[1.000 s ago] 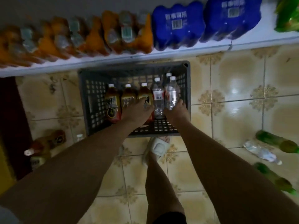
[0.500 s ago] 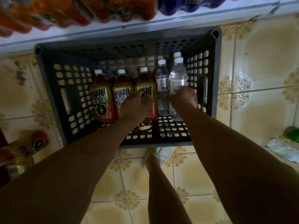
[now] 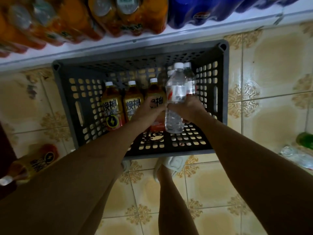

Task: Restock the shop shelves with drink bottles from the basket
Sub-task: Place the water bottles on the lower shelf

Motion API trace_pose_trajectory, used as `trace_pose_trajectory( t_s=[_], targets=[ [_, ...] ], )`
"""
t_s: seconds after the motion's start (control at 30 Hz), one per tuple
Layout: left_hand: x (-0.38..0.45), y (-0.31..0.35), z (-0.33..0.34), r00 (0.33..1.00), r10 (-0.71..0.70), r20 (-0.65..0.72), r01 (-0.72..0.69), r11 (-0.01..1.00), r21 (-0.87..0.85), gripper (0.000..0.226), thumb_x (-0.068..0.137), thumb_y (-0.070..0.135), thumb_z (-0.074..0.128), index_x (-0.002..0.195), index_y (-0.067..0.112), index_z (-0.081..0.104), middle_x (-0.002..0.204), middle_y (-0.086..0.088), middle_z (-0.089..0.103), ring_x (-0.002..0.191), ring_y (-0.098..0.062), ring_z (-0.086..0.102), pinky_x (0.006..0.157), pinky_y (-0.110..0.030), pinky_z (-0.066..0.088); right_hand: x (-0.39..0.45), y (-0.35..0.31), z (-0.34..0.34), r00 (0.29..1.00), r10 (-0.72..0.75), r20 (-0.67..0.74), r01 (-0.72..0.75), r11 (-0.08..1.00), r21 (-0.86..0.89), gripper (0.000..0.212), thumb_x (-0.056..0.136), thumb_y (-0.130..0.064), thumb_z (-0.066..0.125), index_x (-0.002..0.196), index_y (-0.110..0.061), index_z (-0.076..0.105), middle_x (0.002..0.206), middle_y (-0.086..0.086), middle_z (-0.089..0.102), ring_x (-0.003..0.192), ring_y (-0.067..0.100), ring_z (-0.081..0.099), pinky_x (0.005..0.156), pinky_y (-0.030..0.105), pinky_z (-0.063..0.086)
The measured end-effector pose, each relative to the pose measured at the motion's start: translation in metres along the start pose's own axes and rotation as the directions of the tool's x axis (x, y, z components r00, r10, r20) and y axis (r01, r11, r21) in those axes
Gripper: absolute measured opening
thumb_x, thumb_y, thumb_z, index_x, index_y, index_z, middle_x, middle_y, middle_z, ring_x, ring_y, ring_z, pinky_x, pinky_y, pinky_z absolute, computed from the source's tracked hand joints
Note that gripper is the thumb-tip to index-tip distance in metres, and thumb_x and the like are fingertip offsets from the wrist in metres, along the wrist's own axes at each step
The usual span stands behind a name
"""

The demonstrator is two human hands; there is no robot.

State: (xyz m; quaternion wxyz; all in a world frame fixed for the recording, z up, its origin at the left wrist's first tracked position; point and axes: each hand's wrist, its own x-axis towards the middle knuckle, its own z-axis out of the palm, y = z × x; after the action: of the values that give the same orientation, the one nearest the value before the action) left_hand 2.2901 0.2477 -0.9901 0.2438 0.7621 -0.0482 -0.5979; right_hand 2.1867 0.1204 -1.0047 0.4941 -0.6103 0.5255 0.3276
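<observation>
A dark grey perforated basket (image 3: 66,102) stands on the tiled floor below the white shelf (image 3: 152,39). Inside it stand three amber energy-drink bottles (image 3: 111,107) with white caps and clear water bottles (image 3: 190,80) at the right. My left hand (image 3: 147,112) grips the rightmost amber bottle (image 3: 156,92) round its label. My right hand (image 3: 188,109) grips a clear water bottle (image 3: 176,92), which is raised and tilted above the basket floor. Both arms reach down into the basket.
Shrink-wrapped orange drink packs (image 3: 84,19) and blue packs (image 3: 211,11) fill the shelf above. An amber bottle (image 3: 33,163) lies on the floor at the left. A green bottle (image 3: 304,139) and a clear bottle (image 3: 296,156) lie at the right. My foot in a pale slipper (image 3: 171,165) stands just before the basket.
My right hand has lifted the clear water bottle up out of its row and tilted it. My left hand has closed round the rightmost amber bottle. The view has moved closer to the basket.
</observation>
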Motion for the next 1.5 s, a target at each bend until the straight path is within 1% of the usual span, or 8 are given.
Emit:
trace_pose_trajectory(
  t_s=[0.17, 0.3, 0.5, 0.83, 1.03, 1.17, 1.33, 1.5],
  targets=[
    [0.0, 0.018, 0.006, 0.995, -0.095, -0.023, 0.08, 0.924, -0.374, 0.1, 0.054, 0.083, 0.073, 0.14, 0.04, 0.045, 0.136, 0.002, 0.06, 0.12, -0.025, 0.062, 0.103, -0.054, 0.047, -0.022, -0.031, 0.003, 0.971, -0.183, 0.152, 0.189, 0.981, -0.032, 0.069, 0.085, -0.054, 0.068, 0.136, -0.013, 0.047, 0.113, 0.005, 0.065, 0.076, 0.024, 0.07, 0.054, 0.03, 0.058],
    [0.01, 0.004, -0.007, 0.988, -0.147, -0.051, 0.107, 0.878, -0.466, 0.092, 0.051, 0.073, 0.082, 0.128, 0.029, 0.058, 0.122, -0.005, 0.069, 0.108, -0.026, 0.068, 0.099, -0.054, 0.051, -0.022, -0.04, -0.008, 0.919, -0.175, 0.353, 0.148, 0.984, 0.102, 0.05, 0.097, -0.048, 0.054, 0.133, -0.013, 0.052, 0.108, 0.003, 0.062, 0.074, 0.02, 0.069, 0.056, 0.026, 0.056],
    [0.028, -0.029, -0.025, 0.976, -0.215, -0.01, 0.175, 0.821, -0.544, 0.05, 0.08, 0.057, 0.074, 0.117, 0.027, 0.06, 0.109, -0.01, 0.073, 0.091, -0.028, 0.074, 0.08, -0.043, 0.059, 0.033, -0.024, 0.0, 0.967, -0.174, -0.186, 0.172, 0.985, -0.027, 0.035, 0.103, -0.042, 0.044, 0.107, -0.011, 0.06, 0.095, 0.006, 0.062, 0.071, 0.012, 0.057, 0.056, 0.02, 0.041],
    [0.062, -0.052, -0.024, 0.992, -0.121, -0.023, 0.095, 0.87, -0.484, 0.062, 0.079, 0.058, 0.073, 0.13, 0.025, 0.061, 0.112, -0.005, 0.074, 0.096, -0.023, 0.073, 0.075, -0.034, 0.057, 0.092, -0.036, 0.04, 0.897, -0.229, -0.377, -0.068, 0.773, -0.63, 0.035, 0.102, -0.013, 0.047, 0.134, 0.003, 0.044, 0.125, 0.021, 0.049, 0.095, 0.023, 0.057, 0.072, 0.031, 0.048],
    [0.056, -0.06, -0.023, 0.997, -0.079, 0.019, 0.078, 0.865, -0.495, 0.053, 0.082, 0.058, 0.07, 0.125, 0.028, 0.061, 0.114, -0.008, 0.073, 0.104, -0.029, 0.071, 0.095, -0.056, 0.052, 0.088, -0.041, 0.028, 0.949, -0.088, -0.303, 0.044, 0.988, -0.149, 0.057, 0.095, -0.019, 0.064, 0.139, -0.006, 0.029, 0.097, 0.007, 0.051, 0.08, 0.014, 0.055, 0.066, 0.021, 0.045],
    [0.038, -0.057, -0.028, 0.997, -0.072, 0.014, 0.07, 0.888, -0.455, 0.049, 0.085, 0.057, 0.068, 0.126, 0.032, 0.059, 0.115, 0.0, 0.07, 0.104, -0.019, 0.068, 0.09, -0.04, 0.052, 0.054, -0.019, 0.018, 0.959, -0.132, -0.249, 0.177, 0.97, 0.165, 0.06, 0.094, -0.017, 0.065, 0.142, -0.014, 0.028, 0.099, -0.002, 0.055, 0.071, 0.004, 0.051, 0.048, 0.011, 0.042],
    [0.003, -0.044, -0.039, 0.995, -0.103, -0.009, 0.087, 0.886, -0.455, 0.044, 0.081, 0.06, 0.071, 0.117, 0.037, 0.06, 0.113, 0.002, 0.07, 0.103, -0.02, 0.068, 0.094, -0.044, 0.052, -0.001, -0.001, 0.0, 0.925, -0.288, -0.247, 0.352, 0.895, 0.272, 0.06, 0.089, -0.009, 0.069, 0.139, -0.026, 0.039, 0.12, -0.013, 0.054, 0.115, 0.011, 0.052, 0.09, 0.03, 0.046],
    [-0.049, -0.015, -0.052, 1.0, -0.013, -0.002, 0.011, 0.925, -0.38, 0.058, 0.079, 0.063, 0.069, 0.128, 0.033, 0.061, 0.117, 0.0, 0.071, 0.106, -0.022, 0.068, 0.099, -0.047, 0.05, -0.058, -0.011, -0.029, 0.914, -0.315, -0.257, 0.397, 0.828, 0.397, 0.046, 0.084, -0.008, 0.075, 0.117, -0.027, 0.049, 0.118, -0.005, 0.062, 0.112, 0.016, 0.062, 0.09, 0.038, 0.056]
  ],
)
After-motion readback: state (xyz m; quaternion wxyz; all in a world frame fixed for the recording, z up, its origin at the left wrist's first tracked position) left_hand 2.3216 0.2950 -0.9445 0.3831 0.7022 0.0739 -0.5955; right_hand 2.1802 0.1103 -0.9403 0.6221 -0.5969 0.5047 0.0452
